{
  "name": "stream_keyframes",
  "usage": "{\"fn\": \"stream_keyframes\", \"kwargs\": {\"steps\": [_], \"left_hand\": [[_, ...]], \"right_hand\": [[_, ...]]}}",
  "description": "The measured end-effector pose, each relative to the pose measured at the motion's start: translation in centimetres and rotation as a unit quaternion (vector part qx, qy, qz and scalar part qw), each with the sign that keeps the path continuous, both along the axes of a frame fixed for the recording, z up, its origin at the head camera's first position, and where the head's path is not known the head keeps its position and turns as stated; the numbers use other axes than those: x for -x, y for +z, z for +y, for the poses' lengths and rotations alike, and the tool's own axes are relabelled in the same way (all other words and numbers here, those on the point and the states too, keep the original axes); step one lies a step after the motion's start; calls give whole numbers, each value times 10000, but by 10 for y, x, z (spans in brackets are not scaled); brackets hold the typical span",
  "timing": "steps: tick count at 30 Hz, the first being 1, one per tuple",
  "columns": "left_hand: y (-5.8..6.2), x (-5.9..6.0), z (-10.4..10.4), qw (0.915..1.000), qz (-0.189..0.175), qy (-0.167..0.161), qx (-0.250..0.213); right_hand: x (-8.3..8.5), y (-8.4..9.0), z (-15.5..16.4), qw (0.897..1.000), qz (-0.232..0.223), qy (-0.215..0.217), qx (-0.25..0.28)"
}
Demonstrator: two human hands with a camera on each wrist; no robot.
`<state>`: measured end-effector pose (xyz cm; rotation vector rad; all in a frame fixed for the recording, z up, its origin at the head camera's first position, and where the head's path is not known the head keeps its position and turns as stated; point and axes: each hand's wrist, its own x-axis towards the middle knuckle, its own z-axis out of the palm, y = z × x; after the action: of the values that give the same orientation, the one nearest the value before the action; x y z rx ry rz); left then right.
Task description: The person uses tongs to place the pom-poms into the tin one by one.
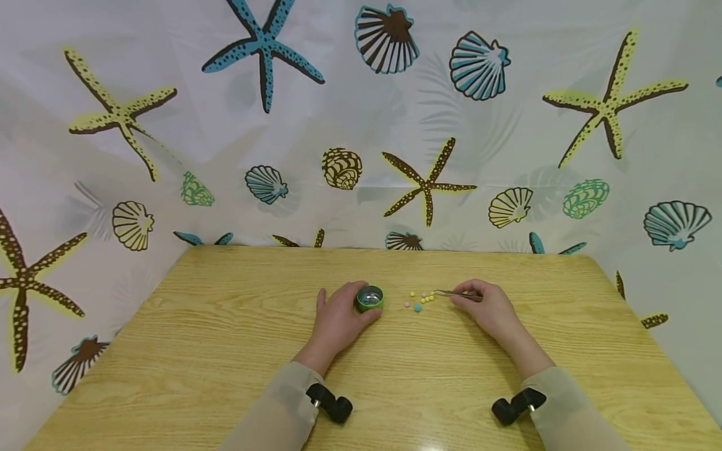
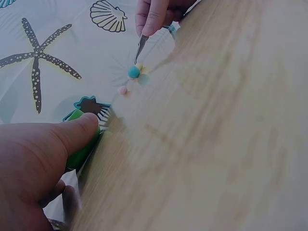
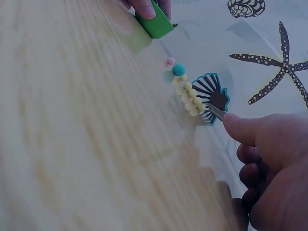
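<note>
My left hand (image 1: 340, 318) holds a small round green tin (image 1: 370, 299) on the table, thumb at its near side and fingers round its far left. Its silvery inside shows from above. My right hand (image 1: 487, 308) pinches metal tweezers (image 1: 462, 294), whose bent tips point left. Those tips sit right at the nearest of several small yellow beads (image 1: 427, 299). A larger blue bead (image 1: 417, 307) and a pink bead (image 1: 407, 304) lie between the yellow ones and the tin. In the right wrist view, the tweezers (image 3: 216, 112) reach the end of the row of yellow beads (image 3: 192, 93).
The wooden table (image 1: 429, 376) extends on all sides of the hands. Behind it hangs a white cloth (image 1: 316, 113) printed with starfish and shells. Each sleeve carries a black wrist camera, one on the left (image 1: 329, 402) and one on the right (image 1: 519, 406).
</note>
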<state>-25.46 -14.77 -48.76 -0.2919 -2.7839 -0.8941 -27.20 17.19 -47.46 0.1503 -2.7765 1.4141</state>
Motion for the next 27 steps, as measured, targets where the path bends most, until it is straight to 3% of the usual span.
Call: {"fn": "stream_keyframes", "kwargs": {"steps": [27], "left_hand": [[-1,1,-1,10000,29,-9,33]], "right_hand": [[1,-5,10,9994,65,5,-326]]}}
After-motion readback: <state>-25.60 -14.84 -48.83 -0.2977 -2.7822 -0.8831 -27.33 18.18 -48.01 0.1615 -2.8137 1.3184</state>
